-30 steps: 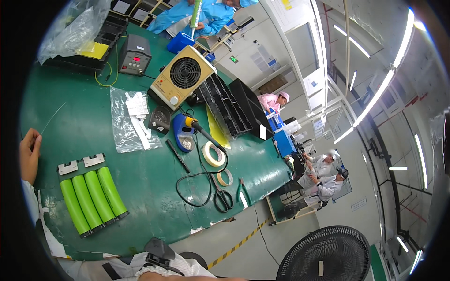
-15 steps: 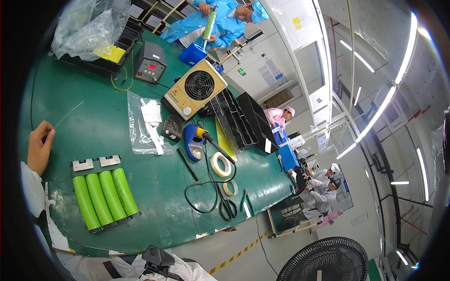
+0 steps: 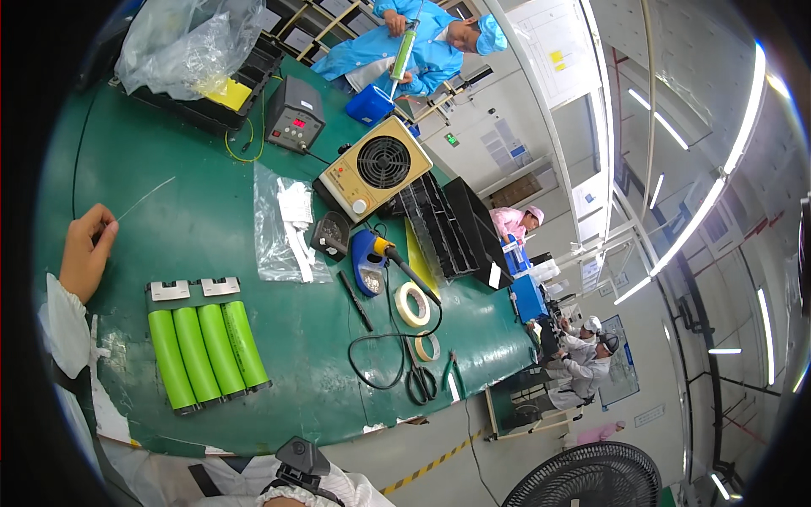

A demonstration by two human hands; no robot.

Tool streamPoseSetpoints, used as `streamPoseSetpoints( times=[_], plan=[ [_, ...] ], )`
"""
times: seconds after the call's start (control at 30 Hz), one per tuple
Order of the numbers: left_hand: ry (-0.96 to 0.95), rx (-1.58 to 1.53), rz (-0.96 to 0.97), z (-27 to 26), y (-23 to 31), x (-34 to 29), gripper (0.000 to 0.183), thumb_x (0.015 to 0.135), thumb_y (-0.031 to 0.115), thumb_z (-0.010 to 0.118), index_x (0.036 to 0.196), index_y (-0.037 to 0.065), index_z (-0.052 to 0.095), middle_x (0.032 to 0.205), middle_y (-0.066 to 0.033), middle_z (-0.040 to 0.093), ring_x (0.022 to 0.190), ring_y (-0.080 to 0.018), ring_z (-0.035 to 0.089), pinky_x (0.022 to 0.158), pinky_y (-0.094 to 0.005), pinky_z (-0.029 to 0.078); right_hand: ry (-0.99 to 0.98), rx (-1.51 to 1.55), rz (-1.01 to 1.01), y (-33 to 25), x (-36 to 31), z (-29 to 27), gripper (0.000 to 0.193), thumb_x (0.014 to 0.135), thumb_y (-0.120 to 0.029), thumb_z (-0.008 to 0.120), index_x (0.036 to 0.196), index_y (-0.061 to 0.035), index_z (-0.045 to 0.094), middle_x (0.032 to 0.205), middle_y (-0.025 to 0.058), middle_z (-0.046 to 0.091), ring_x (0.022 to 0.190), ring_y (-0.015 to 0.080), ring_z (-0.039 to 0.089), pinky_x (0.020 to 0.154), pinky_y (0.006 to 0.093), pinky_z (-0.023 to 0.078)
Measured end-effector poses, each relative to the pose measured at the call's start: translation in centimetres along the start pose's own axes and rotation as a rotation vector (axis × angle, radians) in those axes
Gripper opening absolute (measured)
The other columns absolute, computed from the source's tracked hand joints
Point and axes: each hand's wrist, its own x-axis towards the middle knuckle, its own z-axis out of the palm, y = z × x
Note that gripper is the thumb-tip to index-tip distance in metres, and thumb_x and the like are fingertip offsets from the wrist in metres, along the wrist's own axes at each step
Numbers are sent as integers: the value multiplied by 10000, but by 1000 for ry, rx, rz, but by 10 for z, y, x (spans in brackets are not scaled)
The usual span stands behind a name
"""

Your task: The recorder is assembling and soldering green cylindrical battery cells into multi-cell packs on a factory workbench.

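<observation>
White cuff fabric (image 3: 296,492) gathers at the lower edge, where only a sliver of the right hand (image 3: 283,502) shows; its state I cannot tell. Four green cylinders (image 3: 222,353) lie side by side at lower left on the worktop (image 3: 296,372). Above and left of them, the left hand (image 3: 87,252) appears to pinch a thin pale strand (image 3: 148,196), its free end pointing up and right. Handling it well likely takes a light, steady pinch near the end, without kinking it. Farther off sit scissors (image 3: 416,368), a blue soldering-iron stand (image 3: 363,253) and a beige fan unit (image 3: 372,169).
</observation>
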Motion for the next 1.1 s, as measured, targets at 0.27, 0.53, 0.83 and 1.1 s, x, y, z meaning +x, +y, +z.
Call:
streamPoseSetpoints(
  times=[0.27,0.53,0.83,1.1],
  plan=[
    [-2,52,0,-5,2,-1,130,922,61,567,828,-7,509,605,-21,431,533,-79,397,493,-270,317,-6,-1,-35,2,5,-6,130,794,-69,399,670,-102,384,730,38,452,609,205,438,701,339,398],
    [19,65,63,8,16,10,143,923,65,581,812,0,518,586,-23,442,537,-79,419,492,-283,309,382,1535,-773,-8,68,93,56,847,9,569,884,-32,564,874,139,636,723,257,633,612,365,511],
    [20,166,64,-1,17,-3,135,889,96,633,823,-11,584,586,-92,535,522,-136,485,499,-311,363,516,1827,11,72,68,237,188,810,155,590,935,17,610,1087,187,637,950,261,660,893,363,525],
    [-10,240,25,-20,7,-1,123,913,58,609,852,-33,553,625,-89,561,545,-105,509,510,-293,392,391,2580,736,94,79,342,192,821,151,642,934,11,575,1163,146,573,1026,212,623,964,353,528]
  ],
)
